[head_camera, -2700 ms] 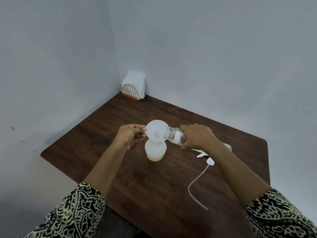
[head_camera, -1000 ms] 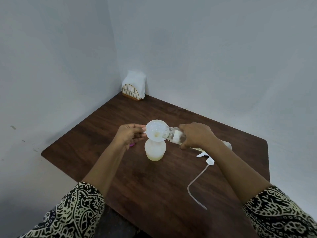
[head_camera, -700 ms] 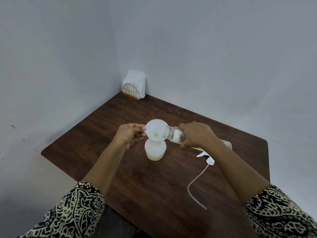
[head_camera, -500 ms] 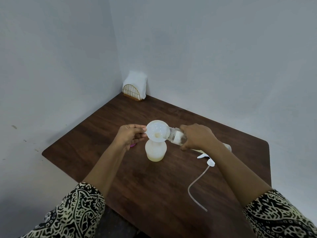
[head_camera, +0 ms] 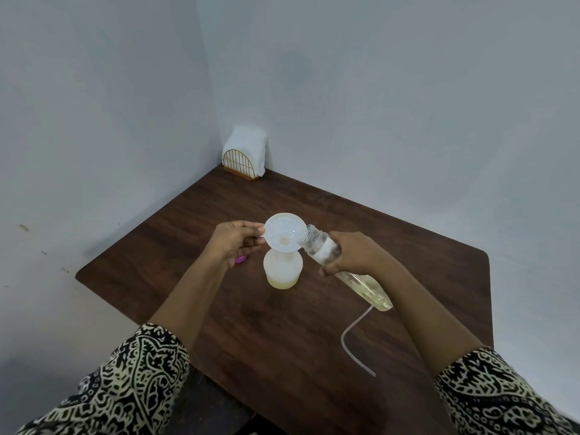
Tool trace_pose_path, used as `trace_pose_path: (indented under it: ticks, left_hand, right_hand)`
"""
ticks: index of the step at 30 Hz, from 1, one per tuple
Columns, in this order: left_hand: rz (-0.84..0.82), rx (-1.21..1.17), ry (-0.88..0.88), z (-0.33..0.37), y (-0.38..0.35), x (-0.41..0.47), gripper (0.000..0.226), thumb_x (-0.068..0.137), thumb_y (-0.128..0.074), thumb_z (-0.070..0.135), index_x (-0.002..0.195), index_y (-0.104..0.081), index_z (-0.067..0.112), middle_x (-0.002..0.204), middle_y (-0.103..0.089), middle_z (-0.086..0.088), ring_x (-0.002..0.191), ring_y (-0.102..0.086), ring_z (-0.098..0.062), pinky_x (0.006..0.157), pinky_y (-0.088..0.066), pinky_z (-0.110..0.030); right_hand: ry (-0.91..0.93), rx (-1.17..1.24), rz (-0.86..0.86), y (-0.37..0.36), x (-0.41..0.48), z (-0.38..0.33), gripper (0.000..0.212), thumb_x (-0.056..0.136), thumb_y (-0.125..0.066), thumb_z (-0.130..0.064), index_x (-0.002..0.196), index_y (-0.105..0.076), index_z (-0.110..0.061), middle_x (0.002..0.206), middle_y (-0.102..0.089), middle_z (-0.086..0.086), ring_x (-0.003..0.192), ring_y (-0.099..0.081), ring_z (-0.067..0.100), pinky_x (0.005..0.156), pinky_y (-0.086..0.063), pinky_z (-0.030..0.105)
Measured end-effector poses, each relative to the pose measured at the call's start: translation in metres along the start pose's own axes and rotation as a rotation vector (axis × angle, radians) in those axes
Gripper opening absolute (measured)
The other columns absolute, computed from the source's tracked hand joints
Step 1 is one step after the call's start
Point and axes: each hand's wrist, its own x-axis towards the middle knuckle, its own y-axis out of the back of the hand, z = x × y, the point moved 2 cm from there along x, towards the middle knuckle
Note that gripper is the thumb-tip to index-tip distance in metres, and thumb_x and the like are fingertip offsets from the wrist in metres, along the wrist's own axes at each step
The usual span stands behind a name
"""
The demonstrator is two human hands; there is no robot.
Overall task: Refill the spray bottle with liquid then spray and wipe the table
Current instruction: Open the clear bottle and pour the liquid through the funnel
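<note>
Right in the middle of the dark brown wooden table [head_camera: 314, 356] stands the translucent white plastic spray bottle [head_camera: 283, 271], with a shallow layer of pale yellow liquid in its bottom. A round white plastic funnel [head_camera: 285, 235] sits in its open neck. The left hand [head_camera: 233, 243] pinches the funnel's left rim between thumb and fingertips. The right hand [head_camera: 354, 254] is wrapped round a clear plastic refill bottle [head_camera: 323, 251], which is tilted, its open mouth touching the funnel's right rim and its yellowish liquid gathered at the base end. A thin clear dip tube [head_camera: 354, 337] curves over the table beside the right forearm. A small pink object [head_camera: 241, 259] peeks from under the left hand. A gold wire napkin holder [head_camera: 243, 163] with white napkins stands in the far corner.
</note>
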Motion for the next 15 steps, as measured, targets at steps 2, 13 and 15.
trace_pose_path:
  ticks: [2,13,15]
  left_hand:
    - [0.000,0.002,-0.002,0.000,0.000,0.000,0.008,0.085,-0.066,0.001,0.084,-0.070,0.007,0.077,-0.072,-0.007,0.060,-0.069,-0.010,0.053,-0.055,-0.020]
    - [-0.013,-0.015,-0.005,-0.002,0.002,0.001,0.007,0.085,-0.066,0.001,0.088,-0.070,0.006,0.075,-0.072,-0.007,0.060,-0.069,-0.011,0.055,-0.056,-0.020]
    - [-0.010,-0.016,-0.008,-0.002,0.002,0.001,0.007,0.085,-0.066,0.001,0.087,-0.070,0.006,0.076,-0.072,-0.007,0.059,-0.069,-0.011,0.055,-0.056,-0.020]
  right_hand:
    - [0.001,0.032,-0.013,0.000,0.001,0.001,0.048,0.062,-0.081,-0.041,0.101,-0.059,-0.025,0.090,-0.066,-0.007,0.082,-0.061,0.014,0.071,-0.046,0.029]
    - [0.010,-0.116,0.003,0.008,0.003,-0.004,0.044,0.062,-0.080,-0.043,0.092,-0.057,-0.019,0.086,-0.064,-0.004,0.079,-0.059,0.017,0.070,-0.047,0.033]
    - [0.009,-0.168,0.014,0.011,0.003,-0.006,0.042,0.062,-0.078,-0.043,0.087,-0.054,-0.021,0.083,-0.062,-0.006,0.078,-0.058,0.017,0.067,-0.045,0.032]
